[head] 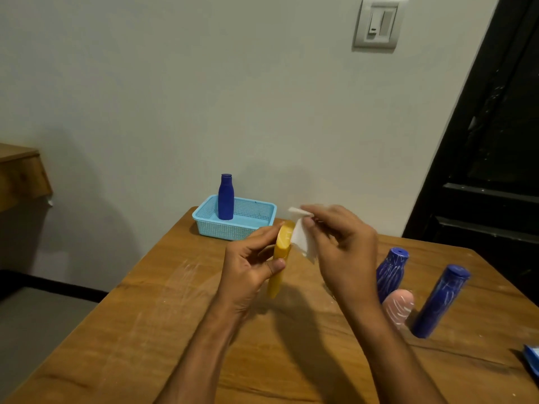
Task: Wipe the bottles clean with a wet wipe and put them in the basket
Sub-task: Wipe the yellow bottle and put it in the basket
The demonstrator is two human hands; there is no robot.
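Three streaked bottles (396,287) beside right hand (344,243)

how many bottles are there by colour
Dark blue plastic bottles: 3 — one in the light blue mesh basket at, two on the table
Yellow plastic bottle: 1
Pink plastic bottle: 1
Total: 5

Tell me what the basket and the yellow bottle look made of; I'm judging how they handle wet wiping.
The light blue basket looks like moulded plastic: fine perforated mesh walls and a smooth solid rim. The yellow bottle seems to be opaque plastic with a smooth, slightly glossy skin, though motion blur leaves the finish uncertain.
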